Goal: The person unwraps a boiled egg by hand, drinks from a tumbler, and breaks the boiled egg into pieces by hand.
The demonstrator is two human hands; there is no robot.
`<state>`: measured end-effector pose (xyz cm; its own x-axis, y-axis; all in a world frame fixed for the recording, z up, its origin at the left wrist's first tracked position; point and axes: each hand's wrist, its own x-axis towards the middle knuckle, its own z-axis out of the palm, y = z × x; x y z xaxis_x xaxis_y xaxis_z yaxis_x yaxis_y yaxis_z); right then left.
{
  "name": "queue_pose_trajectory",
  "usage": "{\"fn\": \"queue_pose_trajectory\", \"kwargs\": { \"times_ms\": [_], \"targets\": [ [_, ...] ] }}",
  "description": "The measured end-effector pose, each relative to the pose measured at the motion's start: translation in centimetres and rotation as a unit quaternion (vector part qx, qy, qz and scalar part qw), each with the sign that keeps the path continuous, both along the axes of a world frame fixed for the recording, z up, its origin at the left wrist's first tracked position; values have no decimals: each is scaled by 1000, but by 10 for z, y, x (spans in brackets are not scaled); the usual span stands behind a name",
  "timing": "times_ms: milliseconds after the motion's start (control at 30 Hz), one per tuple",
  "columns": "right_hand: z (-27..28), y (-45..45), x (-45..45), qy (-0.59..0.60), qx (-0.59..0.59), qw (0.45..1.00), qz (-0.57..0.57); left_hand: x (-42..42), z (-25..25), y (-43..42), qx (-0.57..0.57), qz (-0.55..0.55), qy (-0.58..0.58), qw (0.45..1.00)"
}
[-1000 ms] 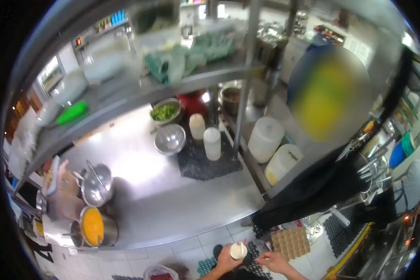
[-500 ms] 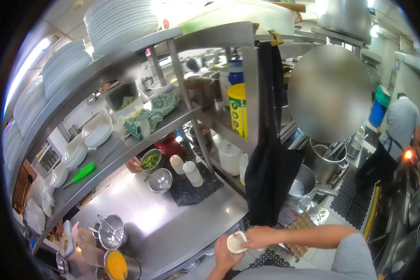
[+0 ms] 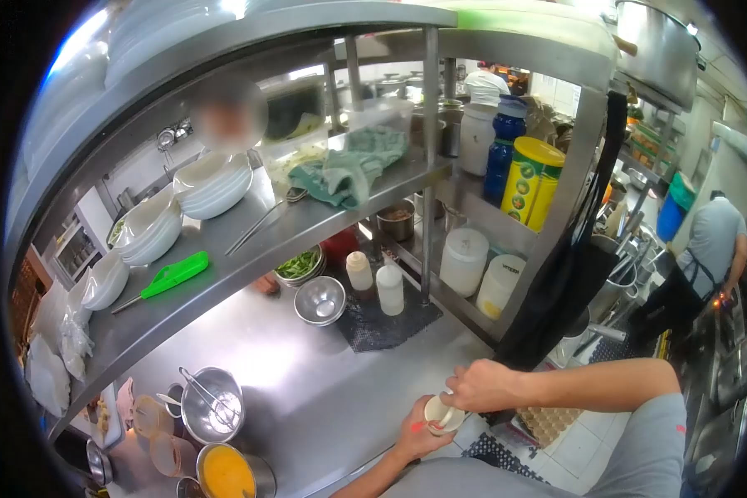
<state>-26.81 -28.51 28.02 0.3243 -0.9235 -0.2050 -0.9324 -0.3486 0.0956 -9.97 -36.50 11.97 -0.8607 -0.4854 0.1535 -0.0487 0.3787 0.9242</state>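
My left hand (image 3: 420,436) is wrapped round a small white cup (image 3: 441,420) just off the front edge of the steel counter (image 3: 307,407). Over the cup's mouth, my right hand (image 3: 485,387) is closed, pinching a slim white piece (image 3: 446,400) whose lower end reaches into the cup. I cannot make out its kind. A small red patch shows by the left fingers. Left of my hands on the counter are a steel bowl with a whisk (image 3: 239,415) and a steel pot of orange liquid (image 3: 229,473).
Two squeeze bottles (image 3: 390,290) stand on a dark mat beside a small steel bowl (image 3: 319,300). The shelf above holds white bowls (image 3: 214,189), a green-handled tool (image 3: 176,274) and a green cloth (image 3: 353,166). A person (image 3: 714,241) works at the stove on the right.
My view has swung, so the shelf looks nearer. The blurred person on the right has left view. My right hand has lifted slightly at the cup; the left still holds it.
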Motion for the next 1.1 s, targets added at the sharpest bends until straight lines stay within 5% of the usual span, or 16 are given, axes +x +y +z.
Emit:
{"fn": "queue_pose_trajectory", "kwargs": {
  "times_ms": [67,133,400,500,533,633,833,933,1033,1100],
  "targets": [
    [18,-5,4,23,-37,999,-7,5,-1,-7,1,2,35,999],
    [33,-8,9,-72,25,985,-152,8,-2,-13,0,8,54,998],
    [-6,-8,17,-303,186,838,-415,2,-2,-36,-129,2,73,989],
    [15,-4,26,-301,129,878,-348,3,8,-36,-125,36,34,991],
    [8,-2,25,-198,82,939,-269,4,10,-38,-120,21,21,992],
    [-1,1,27,-75,-98,981,-146,4,18,-43,-94,3,-4,996],
    [10,-12,31,-305,56,839,-448,10,11,-57,-105,13,7,994],
    [-11,-17,36,-342,99,810,-466,10,1,-68,-156,-38,-2,987],
    [-21,-17,36,-357,98,807,-459,8,4,-74,-158,-62,4,985],
    [-13,-14,40,-303,33,861,-407,8,10,-73,-159,-66,6,985]
  ]
}}
